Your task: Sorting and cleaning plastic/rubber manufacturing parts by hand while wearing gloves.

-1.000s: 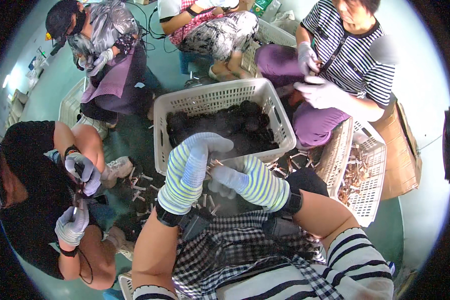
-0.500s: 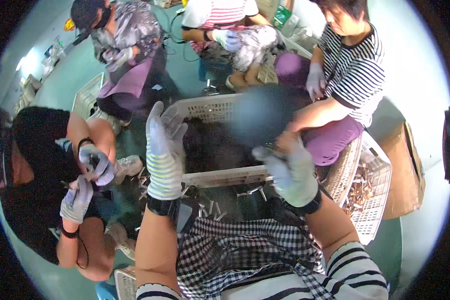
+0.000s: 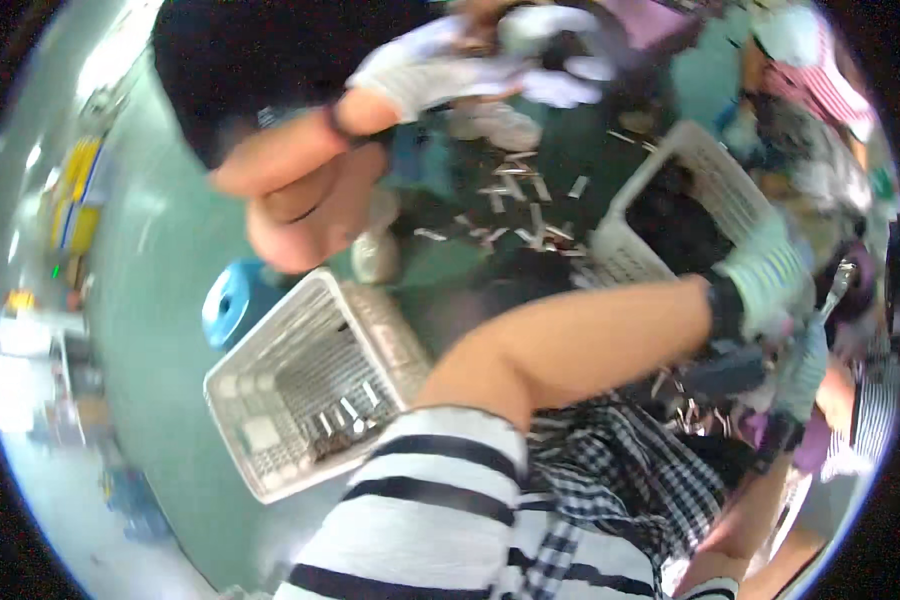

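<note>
My left forearm, in a black-and-white striped sleeve, reaches across to the right. My left hand (image 3: 767, 280), in a pale glove with greenish stripes, is beside a white plastic basket (image 3: 625, 248) holding a dark mass (image 3: 675, 222). Blur hides its fingers. Just right of and below it is my right hand (image 3: 802, 368), also gloved and smeared. A shiny silvery piece (image 3: 840, 285) sticks up at its fingertips, seemingly gripped; its kind cannot be made out. Both wrists wear dark bands. A checked black-and-white apron (image 3: 625, 460) covers my lap.
Small pale and brown pieces (image 3: 530, 190) lie scattered on the green floor. A white basket (image 3: 260, 425) with a few pieces stands left of me, beside a blue round stool (image 3: 235, 300). A co-worker's gloved hands (image 3: 560, 75) are near the top. Other people sit at the right.
My view has swung left, so the basket and both my hands now appear farther right. My hands, apart before, look closer together. The left-side basket and blue stool have come into fuller view.
</note>
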Demonstrator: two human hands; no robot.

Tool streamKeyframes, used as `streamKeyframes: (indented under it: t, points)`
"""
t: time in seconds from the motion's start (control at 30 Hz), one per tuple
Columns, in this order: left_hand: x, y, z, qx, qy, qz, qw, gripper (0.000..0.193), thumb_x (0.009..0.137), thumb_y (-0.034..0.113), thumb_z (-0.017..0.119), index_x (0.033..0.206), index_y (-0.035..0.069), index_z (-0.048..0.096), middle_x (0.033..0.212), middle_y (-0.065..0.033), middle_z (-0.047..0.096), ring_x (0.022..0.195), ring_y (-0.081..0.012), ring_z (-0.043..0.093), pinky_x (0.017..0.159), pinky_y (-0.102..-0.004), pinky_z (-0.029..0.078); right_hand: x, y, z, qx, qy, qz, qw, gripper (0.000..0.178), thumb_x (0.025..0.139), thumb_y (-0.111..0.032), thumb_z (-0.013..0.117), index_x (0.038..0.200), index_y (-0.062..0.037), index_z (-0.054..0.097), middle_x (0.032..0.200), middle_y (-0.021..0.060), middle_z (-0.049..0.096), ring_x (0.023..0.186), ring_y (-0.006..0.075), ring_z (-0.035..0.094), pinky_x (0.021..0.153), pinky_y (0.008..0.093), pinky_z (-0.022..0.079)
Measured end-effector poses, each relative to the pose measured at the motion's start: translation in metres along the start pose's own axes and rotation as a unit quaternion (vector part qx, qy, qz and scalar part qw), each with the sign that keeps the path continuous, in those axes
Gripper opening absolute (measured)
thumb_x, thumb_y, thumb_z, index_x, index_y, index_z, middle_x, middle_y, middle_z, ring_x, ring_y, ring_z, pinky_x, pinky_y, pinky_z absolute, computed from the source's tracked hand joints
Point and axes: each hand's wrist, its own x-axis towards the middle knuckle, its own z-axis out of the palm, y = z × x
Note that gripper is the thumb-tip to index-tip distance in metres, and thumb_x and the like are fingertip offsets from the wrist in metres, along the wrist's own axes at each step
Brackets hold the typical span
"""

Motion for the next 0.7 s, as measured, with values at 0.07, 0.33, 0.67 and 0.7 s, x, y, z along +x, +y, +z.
streamKeyframes:
  t: [0.07, 0.33, 0.67, 0.7]
  points:
    - [0.000, 0.025, 0.051, 0.029, -0.274, 0.023, 0.961, 0.015, 0.079, 0.024, 0.060, 0.084, 0.019, 0.073, 0.086, -0.0003, 0.069, 0.089, -0.0218, 0.064, 0.071, -0.0425, 0.047, -0.008, 0.002, 0.090, -0.004, -0.015, 0.037, 0.999, 0.029, 0.097, -0.033, 0.050, 0.112, -0.0087, 0.059, 0.094, 0.0043, 0.061, 0.090, 0.0164, 0.059, 0.078, 0.0292, 0.048]
    - [0.007, 0.108, 0.064, -0.306, 0.135, -0.353, 0.874, 0.036, 0.070, 0.034, 0.063, 0.096, 0.010, 0.064, 0.086, -0.0153, 0.058, 0.087, -0.0362, 0.058, 0.079, -0.0449, 0.046, -0.006, 0.085, 0.112, -0.263, 0.078, -0.308, 0.911, 0.037, 0.094, -0.034, 0.055, 0.120, -0.0074, 0.055, 0.106, 0.0070, 0.060, 0.097, 0.0215, 0.058, 0.086, 0.0338, 0.046]
    - [-0.153, 0.053, -0.188, -0.324, 0.186, -0.195, 0.907, 0.030, 0.076, 0.022, 0.068, 0.096, 0.001, 0.065, 0.089, -0.0170, 0.063, 0.084, -0.0317, 0.062, 0.075, -0.0403, 0.049, 0.017, 0.101, 0.134, -0.479, 0.203, -0.541, 0.661, 0.051, 0.090, -0.036, 0.062, 0.129, -0.0057, 0.050, 0.121, 0.0104, 0.059, 0.106, 0.0280, 0.058, 0.096, 0.0396, 0.044]
    - [-0.194, 0.045, -0.208, -0.328, 0.158, -0.156, 0.918, 0.033, 0.079, 0.022, 0.067, 0.104, 0.001, 0.064, 0.095, -0.0156, 0.063, 0.089, -0.0292, 0.062, 0.078, -0.0393, 0.049, 0.022, 0.102, 0.136, -0.479, 0.215, -0.564, 0.638, 0.052, 0.090, -0.036, 0.063, 0.130, -0.0056, 0.050, 0.122, 0.0108, 0.059, 0.106, 0.0286, 0.058, 0.097, 0.0401, 0.044]
